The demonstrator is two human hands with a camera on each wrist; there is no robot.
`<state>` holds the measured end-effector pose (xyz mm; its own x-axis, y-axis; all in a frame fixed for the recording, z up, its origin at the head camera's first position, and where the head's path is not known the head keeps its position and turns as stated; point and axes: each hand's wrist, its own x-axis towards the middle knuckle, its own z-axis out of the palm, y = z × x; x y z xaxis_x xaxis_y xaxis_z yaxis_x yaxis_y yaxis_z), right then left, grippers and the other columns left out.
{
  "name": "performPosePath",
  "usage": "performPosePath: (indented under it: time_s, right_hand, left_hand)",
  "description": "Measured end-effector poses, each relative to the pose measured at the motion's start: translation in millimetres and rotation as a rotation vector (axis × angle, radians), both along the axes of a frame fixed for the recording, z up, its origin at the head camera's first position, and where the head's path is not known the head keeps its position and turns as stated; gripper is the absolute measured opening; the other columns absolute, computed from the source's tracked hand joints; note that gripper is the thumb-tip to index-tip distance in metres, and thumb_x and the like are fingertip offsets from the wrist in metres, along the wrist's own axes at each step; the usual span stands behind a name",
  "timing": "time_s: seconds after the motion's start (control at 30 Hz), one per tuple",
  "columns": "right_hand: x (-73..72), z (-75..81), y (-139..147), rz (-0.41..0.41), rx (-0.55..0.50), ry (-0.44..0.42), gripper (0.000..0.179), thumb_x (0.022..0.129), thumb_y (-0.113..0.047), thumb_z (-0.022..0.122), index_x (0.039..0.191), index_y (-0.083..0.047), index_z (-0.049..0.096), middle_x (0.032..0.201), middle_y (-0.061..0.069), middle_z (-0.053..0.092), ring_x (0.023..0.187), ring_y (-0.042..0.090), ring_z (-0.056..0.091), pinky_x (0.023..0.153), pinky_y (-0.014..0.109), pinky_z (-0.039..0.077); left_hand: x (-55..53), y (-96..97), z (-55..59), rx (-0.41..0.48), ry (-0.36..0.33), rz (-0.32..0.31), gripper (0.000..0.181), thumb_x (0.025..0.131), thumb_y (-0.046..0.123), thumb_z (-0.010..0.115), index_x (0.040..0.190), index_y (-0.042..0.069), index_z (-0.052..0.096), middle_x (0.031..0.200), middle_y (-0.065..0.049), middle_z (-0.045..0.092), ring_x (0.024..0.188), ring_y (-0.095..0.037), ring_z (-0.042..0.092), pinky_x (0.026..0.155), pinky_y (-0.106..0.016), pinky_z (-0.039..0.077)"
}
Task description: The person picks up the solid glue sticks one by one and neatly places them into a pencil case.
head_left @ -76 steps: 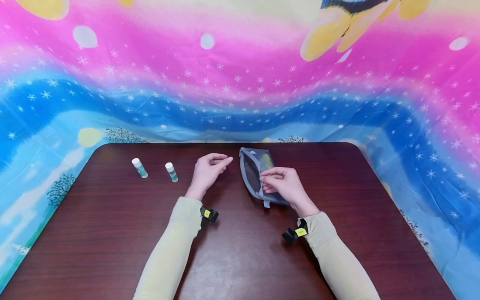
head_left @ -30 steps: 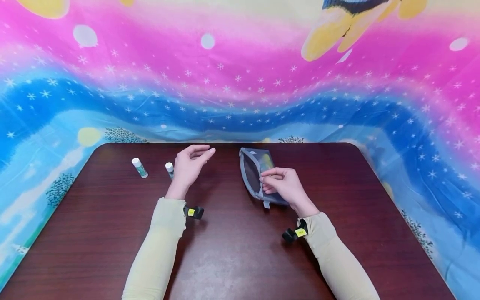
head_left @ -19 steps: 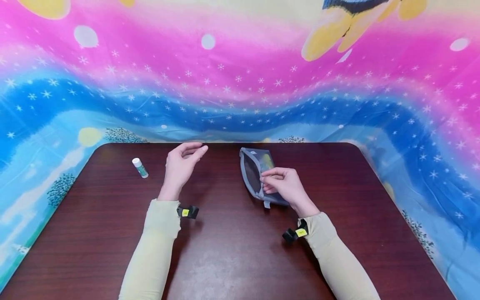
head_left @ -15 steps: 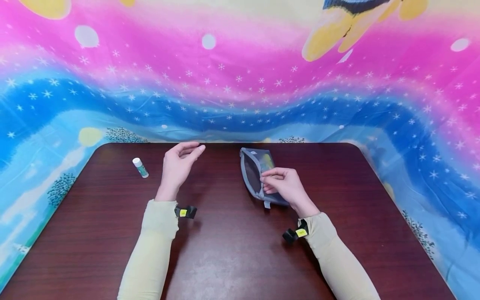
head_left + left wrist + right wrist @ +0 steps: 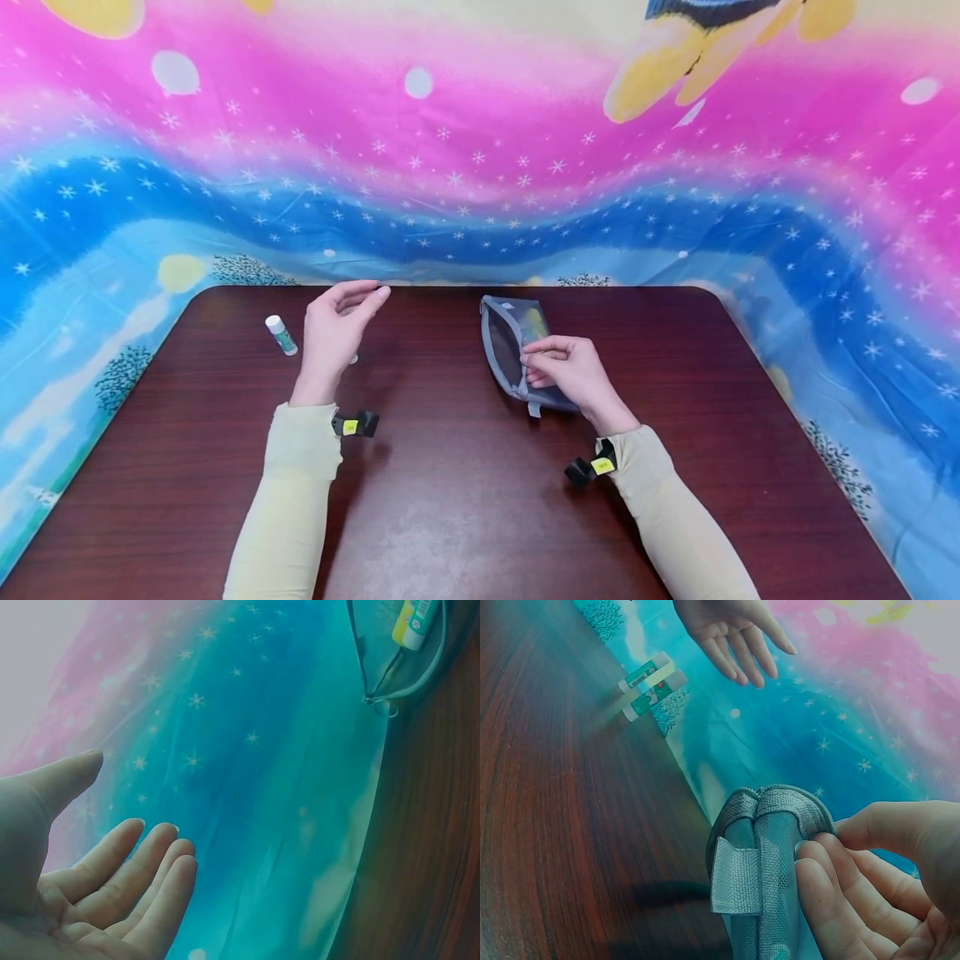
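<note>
In the head view my left hand (image 5: 330, 337) hovers over the left part of the table, fingers extended and thumb apart, holding nothing. Behind it a glue stick is nearly all hidden, only its end (image 5: 354, 359) peeking out. Another glue stick (image 5: 281, 335), white-capped with a green label, stands just left of that hand. Both sticks show in the right wrist view. My right hand (image 5: 566, 367) pinches the edge of a grey mesh zip pouch (image 5: 538, 321) between thumb and fingers. The pouch's mouth gapes to the left. A yellow-and-white glue stick (image 5: 415, 628) shows inside the pouch.
A dark wood table (image 5: 450, 500) spreads beneath everything. Along its back and sides hangs a pink and blue snowflake-printed cloth (image 5: 480, 167). Black wrist cameras sit at both cuffs.
My left hand has moved left, away from the pouch, passing over the nearer glue stick and covering most of it. The right hand and pouch have stayed put.
</note>
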<state>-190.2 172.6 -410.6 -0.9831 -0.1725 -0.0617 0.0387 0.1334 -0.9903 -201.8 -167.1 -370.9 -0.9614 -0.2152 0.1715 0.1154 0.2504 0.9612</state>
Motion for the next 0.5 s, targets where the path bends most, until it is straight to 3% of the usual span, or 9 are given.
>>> performPosePath:
  time_s: [0.5]
  right_hand:
    - [-0.5,-1.5,-0.4,0.008,0.008,0.009,0.025,0.094,-0.004,0.073,0.113,0.011,0.070,0.093,0.020,0.074,0.070,0.020,0.072,0.067,0.035,0.062]
  left_hand:
    - [10.9,-23.2,7.7,0.032,0.025,0.083,0.048,0.089,0.042,0.080,0.126,0.013,0.073,0.116,-0.003,0.072,0.109,-0.016,0.065,0.094,-0.031,0.049]
